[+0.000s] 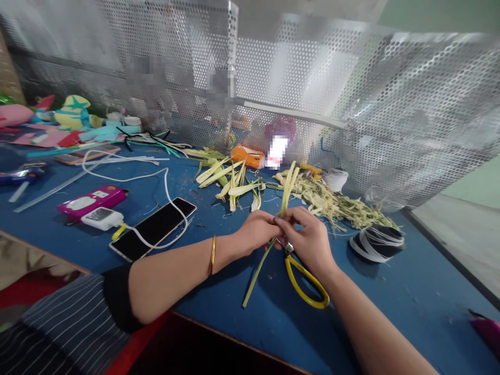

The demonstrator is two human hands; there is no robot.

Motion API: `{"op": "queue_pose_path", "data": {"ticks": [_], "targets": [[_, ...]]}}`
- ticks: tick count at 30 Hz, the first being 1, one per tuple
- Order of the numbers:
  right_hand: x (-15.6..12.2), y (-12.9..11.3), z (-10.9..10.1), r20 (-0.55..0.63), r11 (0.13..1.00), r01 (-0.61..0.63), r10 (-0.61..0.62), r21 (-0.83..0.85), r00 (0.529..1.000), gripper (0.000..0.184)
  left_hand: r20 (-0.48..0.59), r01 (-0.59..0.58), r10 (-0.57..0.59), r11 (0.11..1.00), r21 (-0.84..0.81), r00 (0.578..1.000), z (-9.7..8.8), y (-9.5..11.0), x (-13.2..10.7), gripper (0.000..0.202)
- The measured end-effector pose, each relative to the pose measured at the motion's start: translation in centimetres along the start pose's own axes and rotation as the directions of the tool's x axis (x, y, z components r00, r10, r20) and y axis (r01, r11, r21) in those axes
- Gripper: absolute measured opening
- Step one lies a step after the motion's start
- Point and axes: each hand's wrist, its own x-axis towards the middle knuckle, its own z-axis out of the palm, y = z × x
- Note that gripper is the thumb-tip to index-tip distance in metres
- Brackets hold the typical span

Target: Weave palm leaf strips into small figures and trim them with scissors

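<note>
The slim green stalk [258, 274] slants, pale yellowish strips [288, 191] rising above; the person's left hand [258, 229] and right hand [310, 237] pinch it between fingertips.

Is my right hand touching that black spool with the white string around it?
Apart. The head view shows a strip of bare blue table between the right hand and the black spool.

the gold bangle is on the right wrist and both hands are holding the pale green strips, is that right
Not quite: the head view shows the gold bangle on the left wrist. The left hand and right hand are indeed both holding the pale green strips.
</note>
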Motion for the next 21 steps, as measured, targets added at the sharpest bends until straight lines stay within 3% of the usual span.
{"op": "queue_pose_path", "data": {"ticks": [5,9,12,17,21], "targets": [[0.0,-0.2,-0.3,0.103,0.969,0.167,-0.15,-0.183,0.983,0.015,0.061,0.041,-0.033,0.99,-0.132,0.998,-1.3,0.2,0.9,0.011],[0.2,0.0,-0.6,0.07,0.913,0.296,-0.288,-0.28,0.955,0.02,0.134,0.111,-0.065,0.922,-0.37,0.989,-1.9,0.6,1.3,0.018],[0.4,0.3,-0.8,0.021,0.885,0.342,-0.353,-0.315,0.935,0.02,0.183,0.111,-0.026,0.875,-0.471,0.983,-2.0,0.6,1.5,0.029],[0.5,0.4,-1.2,-0.149,0.959,0.207,-0.238,-0.195,0.96,0.018,0.312,0.078,0.123,0.825,-0.56,0.942,-2.2,0.6,1.5,0.049],[0.4,0.0,-1.3,-0.227,0.994,0.104,-0.096,0.021,0.969,0.023,0.368,0.095,0.207,0.75,-0.655,0.906,-2.7,1.0,1.3,0.046]]}}
